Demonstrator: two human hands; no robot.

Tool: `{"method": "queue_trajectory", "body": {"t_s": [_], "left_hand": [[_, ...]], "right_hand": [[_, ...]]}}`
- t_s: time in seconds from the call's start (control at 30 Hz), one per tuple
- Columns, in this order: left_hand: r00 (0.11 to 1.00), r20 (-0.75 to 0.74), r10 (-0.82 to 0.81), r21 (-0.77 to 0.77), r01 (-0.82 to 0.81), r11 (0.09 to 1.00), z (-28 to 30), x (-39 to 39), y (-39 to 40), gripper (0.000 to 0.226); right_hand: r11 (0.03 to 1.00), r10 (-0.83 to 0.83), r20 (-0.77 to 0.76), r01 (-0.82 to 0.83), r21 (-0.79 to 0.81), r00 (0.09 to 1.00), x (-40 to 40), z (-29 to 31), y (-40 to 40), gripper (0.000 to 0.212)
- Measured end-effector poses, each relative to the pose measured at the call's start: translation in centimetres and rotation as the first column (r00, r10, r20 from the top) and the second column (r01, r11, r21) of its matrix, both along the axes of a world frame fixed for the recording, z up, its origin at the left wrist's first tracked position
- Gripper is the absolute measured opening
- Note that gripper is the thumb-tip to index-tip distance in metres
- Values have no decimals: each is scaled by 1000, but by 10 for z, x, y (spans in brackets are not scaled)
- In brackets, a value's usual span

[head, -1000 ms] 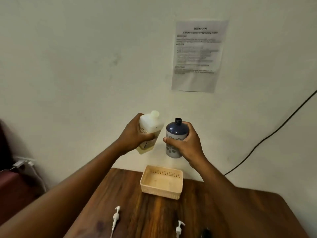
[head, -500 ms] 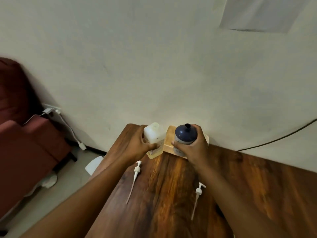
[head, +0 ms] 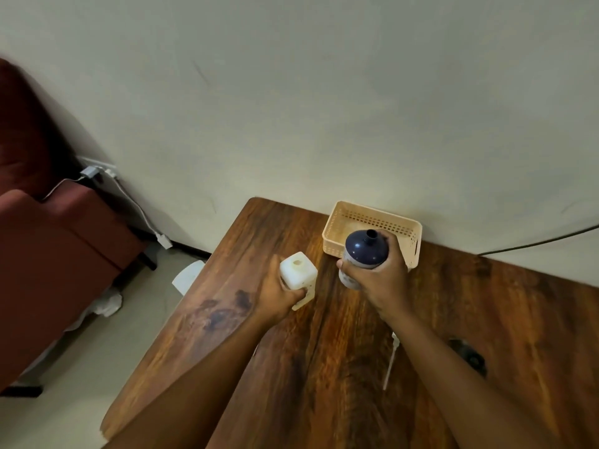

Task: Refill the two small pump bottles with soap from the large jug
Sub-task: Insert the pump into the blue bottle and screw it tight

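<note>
Head view, left hand (head: pixel 281 291): arm stretched forward, fingers wrapped round white square bottle (head: pixel 298 273), pump off, above wooden table (head: pixel 486 319).
Head view, right hand (head: pixel 379 273): arm extended, fingers curled round dark blue bottle (head: pixel 364 251), neck uncapped, just before beige basket (head: pixel 402 226).

Dim, warm indoor light, slight motion blur throughout, wide-angle bending at the edges.

Both bottles come down from mid-air to the table (head: pixel 453 319): the white bottle (head: pixel 298 270) and the blue bottle (head: pixel 364 254) now sit lower, nearer than the basket (head: pixel 402 228).
</note>
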State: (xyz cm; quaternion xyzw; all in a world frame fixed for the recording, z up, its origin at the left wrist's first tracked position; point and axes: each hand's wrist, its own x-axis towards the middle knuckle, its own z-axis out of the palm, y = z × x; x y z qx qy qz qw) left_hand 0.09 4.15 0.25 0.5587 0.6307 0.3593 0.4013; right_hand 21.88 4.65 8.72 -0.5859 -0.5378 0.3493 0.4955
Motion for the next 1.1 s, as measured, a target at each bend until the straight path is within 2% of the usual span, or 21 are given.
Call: {"method": "queue_trajectory", "body": {"t_s": [0.33,0.53,0.7,0.83,0.97,1.1], "left_hand": [[999,15,32,-64,-31,997,-38,5,-14,68],[997,60,54,-86,-49,995,-38,8,-19,70],[995,102,20,-169,-2,986,-23,10,-19,97],[996,-44,83,-91,-87,992,6,19,-15,125],[973,-224,47,138,-16,990,37,52,-4,108],[949,-308,-67,198,133,971,55,111,0,94]], "right_hand": [[1000,-14,3,14,-12,1000,1,-5,3,90],[1000,-25,-25,25,-5,999,6,-4,5,89],[999,-44,-51,45,12,998,18,1,3,87],[998,-52,-44,53,19,998,40,9,-1,86],[996,-88,-46,89,29,995,71,23,-9,89],[989,-139,-39,140,39,990,109,35,-17,88]]}}
